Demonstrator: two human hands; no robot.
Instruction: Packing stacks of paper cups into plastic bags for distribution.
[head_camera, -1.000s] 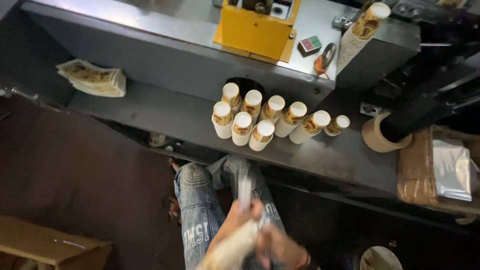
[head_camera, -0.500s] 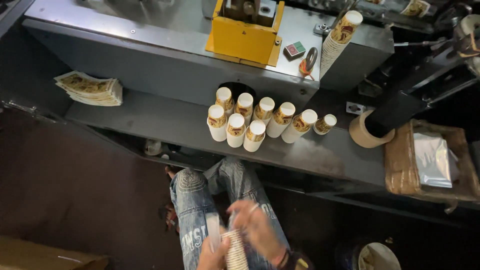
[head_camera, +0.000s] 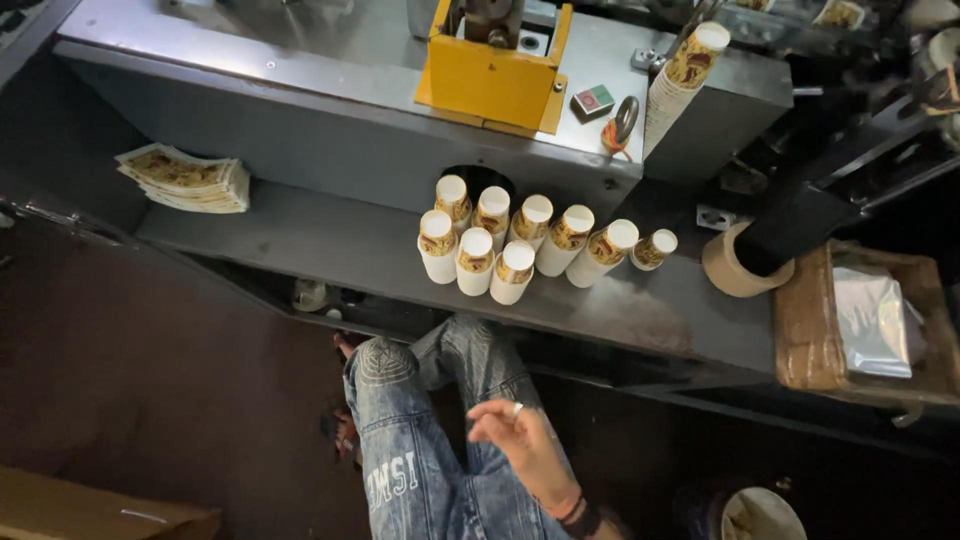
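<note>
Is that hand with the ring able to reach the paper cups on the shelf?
Probably yes: the right hand hovers empty over the knee, and nothing lies between it and the paper cup stacks on the grey shelf.

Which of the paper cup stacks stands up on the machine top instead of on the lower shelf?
The tall leaning cup stack right of the yellow block; the other stacks cluster on the shelf below.

Matt grey metal is seen on the tabletop (head_camera: 330, 250). The paper cup stacks (head_camera: 520, 245) look smooth and printed. Faded denim jeans (head_camera: 420, 450) are worn; glossy yellow paint covers the guard (head_camera: 490, 80).
</note>
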